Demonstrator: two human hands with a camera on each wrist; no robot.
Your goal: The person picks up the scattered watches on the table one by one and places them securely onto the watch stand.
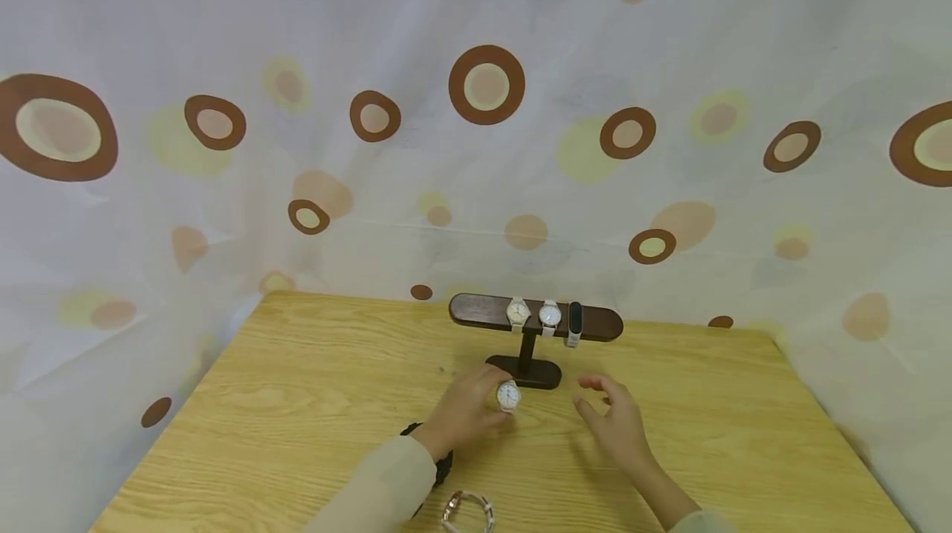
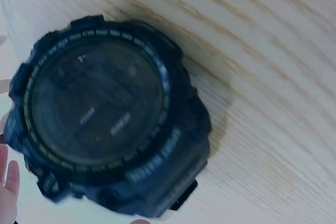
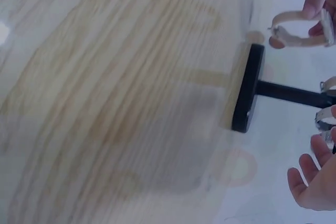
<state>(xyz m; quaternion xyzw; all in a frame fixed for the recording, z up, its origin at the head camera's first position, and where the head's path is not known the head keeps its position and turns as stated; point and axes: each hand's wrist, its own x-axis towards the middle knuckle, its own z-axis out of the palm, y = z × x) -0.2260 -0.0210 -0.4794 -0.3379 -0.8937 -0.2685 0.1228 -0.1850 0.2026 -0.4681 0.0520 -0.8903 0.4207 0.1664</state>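
Between thumb and fingers, my left hand [image 1: 467, 409] holds a wristwatch [image 1: 509, 396] with a white dial. In the right wrist view, its pale strap [image 3: 299, 40] forms a curved loop. My right hand [image 1: 619, 425] is off to the right with nothing in its grasp, thumb and forefinger apart. Behind the hands stands a dark wooden watch stand [image 1: 476, 310]. Its bar carries two light-strapped watches, a cream-dialled watch [image 1: 517, 312] and a white-dialled watch [image 1: 550, 316], plus a fitness band [image 1: 575, 320] with a black screen.
A black digital sports watch [image 2: 100, 98] is under my left wrist, partly hidden by it in the head view. Near the front edge lies a watch with a rose-gold case and pale strap [image 1: 467, 508]. A dotted curtain [image 1: 521, 169] surrounds the wooden table [image 1: 312, 368].
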